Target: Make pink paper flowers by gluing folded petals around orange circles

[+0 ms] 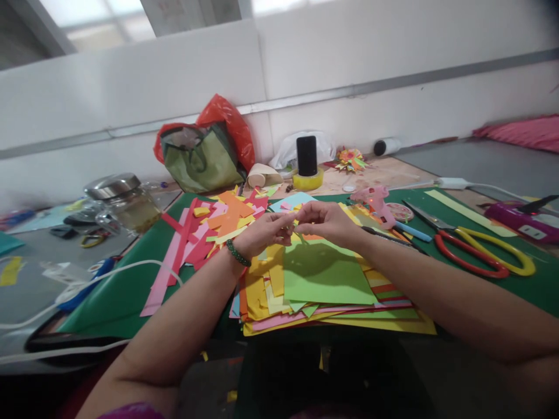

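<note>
My left hand, with a dark green bead bracelet at its wrist, meets my right hand fingertip to fingertip. Both hands are closed in a pinch above the paper pile. Whatever lies between the fingertips is too small to name, though a bit of green shows just below them. Under the hands a light green paper sheet lies on top of a stack of coloured paper. Cut strips and scraps, among them an orange paper piece, lie heaped left of my left hand.
Right of the stack are a pink glue gun and large scissors with red and yellow handles. A phone stands in a yellow tape roll. A glass jar and a white cable are at left.
</note>
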Demonstrator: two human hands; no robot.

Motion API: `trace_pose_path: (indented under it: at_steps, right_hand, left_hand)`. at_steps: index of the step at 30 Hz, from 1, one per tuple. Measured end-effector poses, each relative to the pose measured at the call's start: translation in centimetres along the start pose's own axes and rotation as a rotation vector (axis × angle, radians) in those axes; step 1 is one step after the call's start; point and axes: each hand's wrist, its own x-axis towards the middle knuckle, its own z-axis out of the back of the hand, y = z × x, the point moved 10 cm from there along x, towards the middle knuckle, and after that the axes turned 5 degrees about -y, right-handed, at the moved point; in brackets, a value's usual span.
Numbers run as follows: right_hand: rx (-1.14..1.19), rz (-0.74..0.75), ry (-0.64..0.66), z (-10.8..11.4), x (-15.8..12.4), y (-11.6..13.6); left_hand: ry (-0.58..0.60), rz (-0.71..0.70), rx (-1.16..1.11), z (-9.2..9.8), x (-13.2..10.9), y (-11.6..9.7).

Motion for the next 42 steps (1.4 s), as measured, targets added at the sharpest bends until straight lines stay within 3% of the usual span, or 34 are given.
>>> trace_pose_path:
  at_steps: [3,6,10,15,24,33,36,42]
  right_hand:
    - [-0.056,0.048,-0.091,1.1,0.0,0.6]
    - [-0.014,-0.084,-0.17,2.3,0.2,-0.6]
    - [0.056,-0.381,-0.07,1.1,-0.4,-3.1]
    - [0.005,-0.459,0.056,-0.6,-1.3,-3.0]
    - [-0.043,-0.351,0.08,-0.2,-0.7,-2.7]
    - [-0.107,-0.253,-0.1,1.4,-0.3,-2.2]
    - [-0.107,-0.215,-0.153,1.8,-0.2,-2.2]
    - [-0.139,-0.136,-0.116,1.0,0.0,-2.2]
  left_hand:
    - [0.003,-0.096,-0.01,0.3,-0.1,-1.1]
    - [0.039,-0.192,0.024,0.4,-0.4,-2.1]
    - [0.116,-0.309,0.104,0.2,-0.8,-3.2]
    - [0.195,-0.376,0.2,-0.3,-1.0,-3.8]
    - [0.17,-0.397,0.238,0.2,-0.9,-3.8]
    - [0.05,-0.203,0.207,1.8,-0.2,-2.0]
    - [0.029,-0.204,0.167,1.7,-0.2,-1.9]
    - [-0.024,-0.229,0.213,1.0,-0.2,-1.9]
